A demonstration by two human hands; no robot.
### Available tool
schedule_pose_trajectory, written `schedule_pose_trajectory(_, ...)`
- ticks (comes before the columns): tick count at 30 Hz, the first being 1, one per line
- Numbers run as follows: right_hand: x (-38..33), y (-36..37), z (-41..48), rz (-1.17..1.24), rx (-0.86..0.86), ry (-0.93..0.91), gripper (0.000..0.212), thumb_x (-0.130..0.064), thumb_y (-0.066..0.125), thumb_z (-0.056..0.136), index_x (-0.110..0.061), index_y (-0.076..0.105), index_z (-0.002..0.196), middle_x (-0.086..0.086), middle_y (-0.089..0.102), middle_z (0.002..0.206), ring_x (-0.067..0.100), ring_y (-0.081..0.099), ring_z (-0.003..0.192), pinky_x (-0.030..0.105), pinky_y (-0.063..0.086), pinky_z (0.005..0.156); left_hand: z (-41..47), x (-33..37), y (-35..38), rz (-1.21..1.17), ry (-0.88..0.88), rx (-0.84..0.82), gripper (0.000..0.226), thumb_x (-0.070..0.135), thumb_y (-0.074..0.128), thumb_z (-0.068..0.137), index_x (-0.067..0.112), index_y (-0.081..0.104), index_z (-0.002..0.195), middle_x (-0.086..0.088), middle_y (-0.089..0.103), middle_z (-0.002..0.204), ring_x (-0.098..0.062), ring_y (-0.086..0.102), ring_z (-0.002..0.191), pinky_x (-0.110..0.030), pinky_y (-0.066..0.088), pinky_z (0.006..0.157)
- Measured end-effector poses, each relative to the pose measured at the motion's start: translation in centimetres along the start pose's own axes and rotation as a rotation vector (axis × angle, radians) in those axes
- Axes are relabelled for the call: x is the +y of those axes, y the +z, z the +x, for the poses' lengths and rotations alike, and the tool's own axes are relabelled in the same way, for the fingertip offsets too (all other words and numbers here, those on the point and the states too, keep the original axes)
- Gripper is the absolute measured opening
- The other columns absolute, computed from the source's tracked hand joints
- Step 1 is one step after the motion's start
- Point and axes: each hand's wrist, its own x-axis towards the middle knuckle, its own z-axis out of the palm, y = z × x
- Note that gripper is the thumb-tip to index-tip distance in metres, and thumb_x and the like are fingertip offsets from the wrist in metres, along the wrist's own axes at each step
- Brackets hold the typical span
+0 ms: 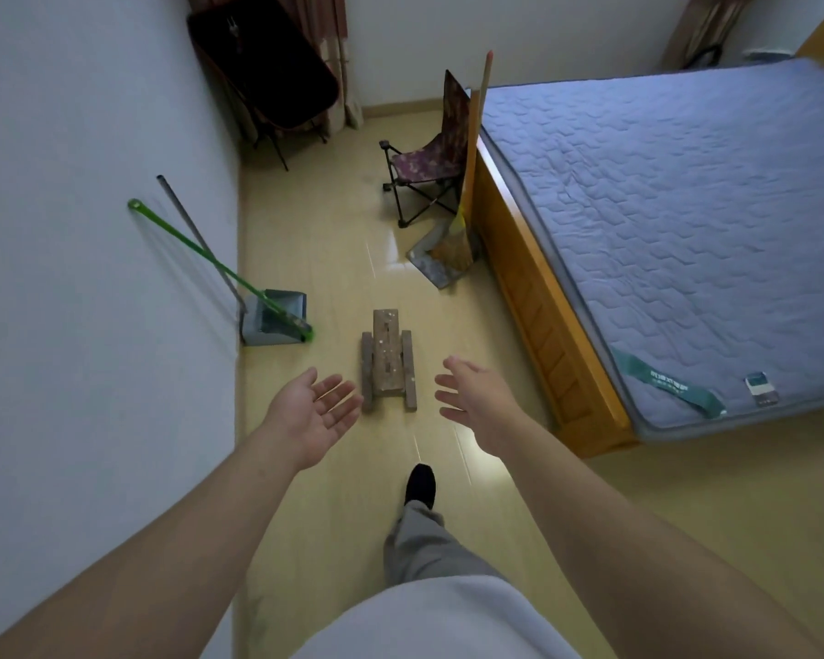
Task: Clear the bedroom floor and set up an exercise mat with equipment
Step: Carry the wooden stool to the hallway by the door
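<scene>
A foot [420, 485] in black stands on the shiny yellow floor [334, 259]. Both arms reach out. The left hand [312, 411] is open with its palm up. The right hand [476, 397] is open too, with loose fingers. They hold nothing. Just past them a small wooden stool [387, 361] lies on the floor. It is long, rough and spotty, and its long side points away toward the far wall. Farther off, a grey dustpan [277, 325] sits by the left wall. A cloth folding chair [426, 168] stands beside the bed [686, 206], which has a bumpy blue mattress.

Wooden stool [389, 359] on floor [334, 259]; dustpan [277, 321] left, bed [686, 206] right; gaps seemingly passable.
</scene>
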Motion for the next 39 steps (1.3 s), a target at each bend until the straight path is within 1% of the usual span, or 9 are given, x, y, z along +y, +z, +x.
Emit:
schedule_pose_trajectory(4, -6.9, 0.4, 7.7, -0.016, -0.008, 0.073, 0.045, -0.041, 0.048, 0.105, -0.015, 0.053, 0.141, 0.000, 0.066, 0.116, 0.017, 0.066, 0.100, 0.034, 0.056, 0.082, 5.9, 7.6, 3.3, 0.034, -0.047, 0.083, 0.035, 0.036, 0.045, 0.106, 0.007, 0.063, 0.111, -0.012, 0.070, 0.108, -0.030, 0.068, 0.100, -0.041, 0.052, 0.077)
schedule_pose_trajectory(12, -15.9, 2.7, 19.3, -0.130, -0.028, 0.160, 0.045, -0.041, 0.049, 0.105, -0.012, 0.055, 0.139, 0.002, 0.066, 0.122, 0.022, 0.065, 0.109, 0.038, 0.055, 0.092, 16.0, 18.2, 9.1, 0.066, -0.088, 0.116, 0.034, 0.035, 0.044, 0.106, 0.007, 0.063, 0.108, -0.012, 0.070, 0.107, -0.030, 0.068, 0.100, -0.041, 0.053, 0.083)
schedule_pose_trajectory(17, -19.6, 6.4, 26.8, -0.108, 0.022, 0.189, 0.025, -0.035, 0.049, 0.105, -0.017, 0.065, 0.111, -0.002, 0.070, 0.105, 0.016, 0.067, 0.096, 0.043, 0.053, 0.101, 25.5, 22.2, 12.1, 0.182, -0.169, 0.090, 0.035, 0.036, 0.043, 0.106, 0.008, 0.063, 0.109, -0.010, 0.071, 0.105, -0.028, 0.070, 0.093, -0.039, 0.055, 0.079)
schedule_pose_trajectory(20, -20.4, 8.2, 31.4, -0.129, 0.087, 0.217, 0.034, -0.036, 0.051, 0.104, -0.012, 0.064, 0.124, -0.002, 0.069, 0.108, 0.018, 0.066, 0.103, 0.041, 0.054, 0.099, 30.7, 23.3, 12.8, 0.302, -0.235, 0.078, 0.036, 0.038, 0.044, 0.106, 0.008, 0.064, 0.110, -0.011, 0.071, 0.104, -0.028, 0.070, 0.091, -0.040, 0.055, 0.083)
schedule_pose_trajectory(23, -20.2, 9.5, 35.6, -0.127, 0.124, 0.262, 0.036, -0.037, 0.052, 0.103, -0.012, 0.062, 0.128, -0.004, 0.068, 0.108, 0.017, 0.065, 0.102, 0.038, 0.055, 0.093, 35.1, 23.7, 12.9, 0.421, -0.295, 0.083, 0.037, 0.038, 0.044, 0.106, 0.007, 0.064, 0.113, -0.011, 0.071, 0.108, -0.028, 0.070, 0.093, -0.040, 0.055, 0.086)
schedule_pose_trajectory(26, -19.2, 10.3, 39.8, -0.104, 0.141, 0.318, 0.020, -0.034, 0.052, 0.104, -0.018, 0.063, 0.100, -0.002, 0.068, 0.103, 0.015, 0.065, 0.094, 0.031, 0.056, 0.078, 39.9, 23.4, 13.4, 0.492, -0.336, 0.107, 0.038, 0.039, 0.046, 0.105, 0.008, 0.064, 0.114, -0.010, 0.072, 0.106, -0.027, 0.071, 0.094, -0.039, 0.057, 0.084)
schedule_pose_trajectory(29, -16.6, 10.7, 45.8, -0.126, 0.142, 0.350, 0.021, -0.034, 0.054, 0.102, -0.024, 0.061, 0.085, 0.001, 0.069, 0.103, 0.025, 0.067, 0.105, 0.046, 0.056, 0.095, 45.6, 22.2, 14.1, 0.553, -0.340, 0.113, 0.035, 0.039, 0.046, 0.105, 0.010, 0.064, 0.106, -0.010, 0.071, 0.108, -0.026, 0.070, 0.097, -0.042, 0.057, 0.092)
schedule_pose_trajectory(34, -8.4, 10.6, 55.0, -0.166, 0.139, 0.406, 0.031, -0.041, 0.053, 0.101, -0.022, 0.062, 0.123, -0.003, 0.068, 0.104, 0.021, 0.065, 0.101, 0.045, 0.055, 0.097, 55.4, 17.2, 14.2, 0.636, -0.313, 0.174, 0.034, 0.037, 0.045, 0.106, 0.009, 0.064, 0.113, -0.007, 0.070, 0.106, -0.023, 0.070, 0.094, -0.040, 0.058, 0.091)
schedule_pose_trajectory(39, 1.0, 9.0, 61.6, -0.236, 0.139, 0.492, 0.038, -0.032, 0.056, 0.101, -0.017, 0.059, 0.136, 0.002, 0.064, 0.124, 0.024, 0.062, 0.113, 0.044, 0.053, 0.101, 63.5, 10.1, 11.9, 0.709, -0.369, 0.198, 0.036, 0.032, 0.046, 0.107, 0.003, 0.062, 0.119, -0.009, 0.069, 0.110, -0.025, 0.070, 0.099, -0.038, 0.058, 0.090)
